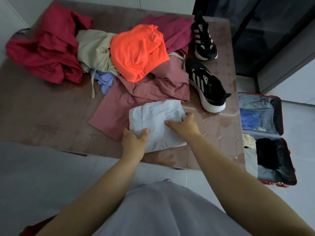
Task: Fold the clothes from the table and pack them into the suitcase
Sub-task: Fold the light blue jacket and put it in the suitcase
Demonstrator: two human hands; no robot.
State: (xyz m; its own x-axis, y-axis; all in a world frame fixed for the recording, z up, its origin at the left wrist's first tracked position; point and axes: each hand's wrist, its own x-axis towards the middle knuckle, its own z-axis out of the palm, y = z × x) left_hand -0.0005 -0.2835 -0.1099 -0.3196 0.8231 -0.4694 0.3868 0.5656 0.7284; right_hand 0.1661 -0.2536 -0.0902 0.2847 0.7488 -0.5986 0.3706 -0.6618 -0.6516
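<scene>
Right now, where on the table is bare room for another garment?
Near-left table, between the red garment, the pink garment and the front edge. A patch right of the white garment, below the near shoe. Clothes crowd the far middle.

The white cloth (156, 116) in the left grip (133, 138) and right grip (185, 124) is soft, matt and creased. Beyond the grips, the orange top (136, 50) is smooth cloth. The counter (42, 116) beneath is glossy and patterned. Right of the right grip, the shoes (206, 86) are black fabric with smooth white soles, and the suitcase (280, 113) has a red hard shell and grey cloth lining.
</scene>
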